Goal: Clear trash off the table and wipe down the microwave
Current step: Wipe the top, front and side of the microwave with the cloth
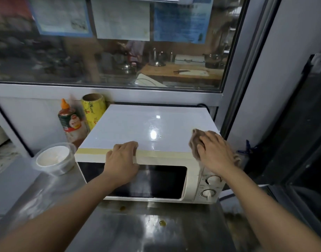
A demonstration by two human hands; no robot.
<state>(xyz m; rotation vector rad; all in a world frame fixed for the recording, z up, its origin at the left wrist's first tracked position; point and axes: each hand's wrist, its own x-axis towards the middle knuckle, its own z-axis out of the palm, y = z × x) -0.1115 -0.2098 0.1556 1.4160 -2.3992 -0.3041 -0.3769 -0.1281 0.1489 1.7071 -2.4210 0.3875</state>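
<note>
One microwave (148,160), cream-fronted with a glossy white top and a dark door window, sits on the steel bench (119,230) against the wall below a wide window (109,51). The right hand (215,151) lies on a brownish cloth (195,142) at the top's front right corner, its fingers (204,138) spread fairly flat over the fabric, pressing it down and not curled round it. The left hand (122,160) rests on the front top edge above the door, fingers bent over onto the top, thumb against the front face. Two dials (210,186) sit below the right hand. Left of the microwave stand a sauce bottle (70,122) with an orange cap and a yellow roll (93,110); nearer, a white bowl inside a clear container (55,159). Small brownish spots (162,223) mark the bench in front.
</note>
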